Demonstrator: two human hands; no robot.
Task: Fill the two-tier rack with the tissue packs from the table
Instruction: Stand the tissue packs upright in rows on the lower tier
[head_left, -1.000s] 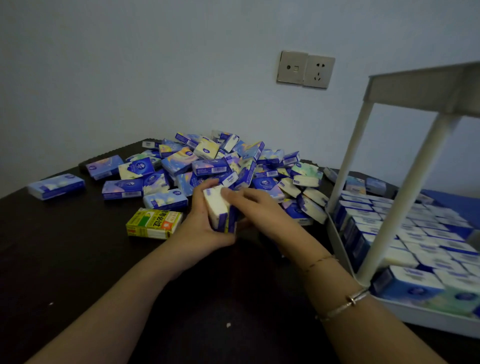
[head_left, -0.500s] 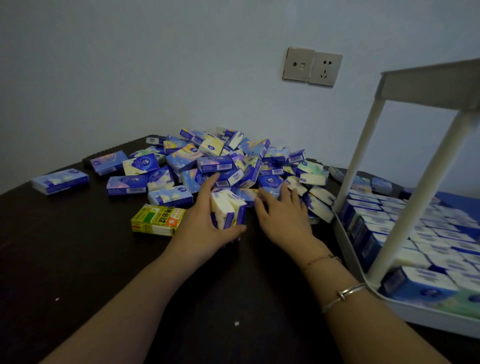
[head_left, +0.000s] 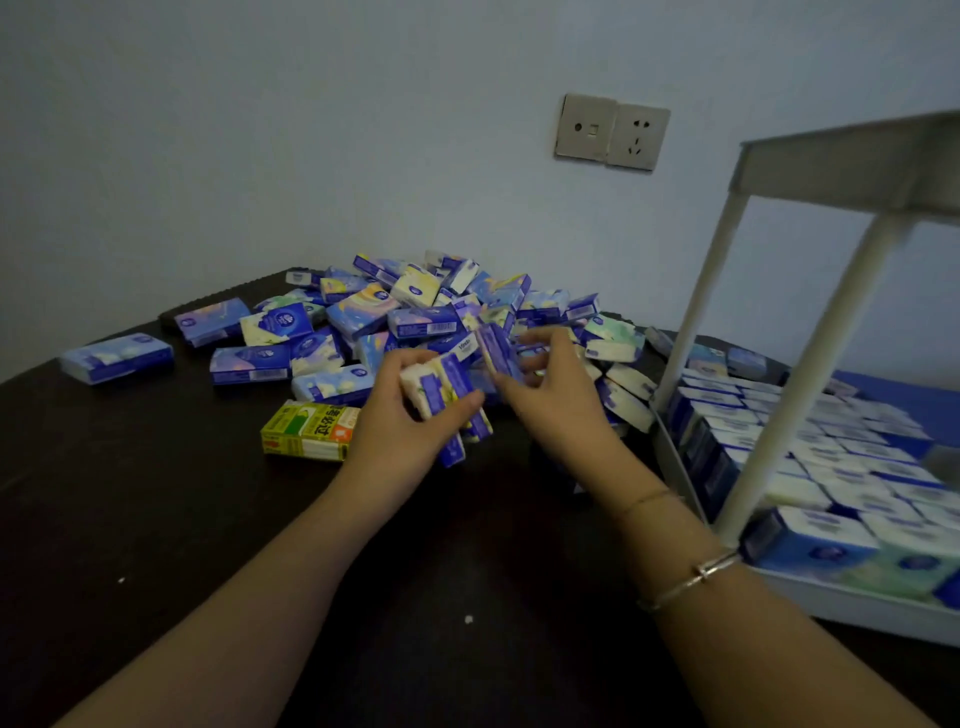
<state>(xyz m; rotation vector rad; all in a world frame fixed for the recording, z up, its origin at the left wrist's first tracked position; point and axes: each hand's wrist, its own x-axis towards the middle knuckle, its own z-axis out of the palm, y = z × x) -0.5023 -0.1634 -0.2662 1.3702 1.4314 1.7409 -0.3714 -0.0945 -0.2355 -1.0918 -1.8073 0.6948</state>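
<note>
Fingers of the left hand (head_left: 395, 415) curled round a small stack of tissue packs (head_left: 447, 400), held upright just above the dark table (head_left: 156, 519). Right hand (head_left: 550, 395) pinched one blue pack (head_left: 496, 348) between thumb and fingertips, just beside the stack. Behind both lay the loose pile of packs (head_left: 415, 306); a yellow-green box (head_left: 309, 431) sat near the left wrist. At right stood the white two-tier rack (head_left: 795, 384), its lower tier lined with packs standing in rows.
</note>
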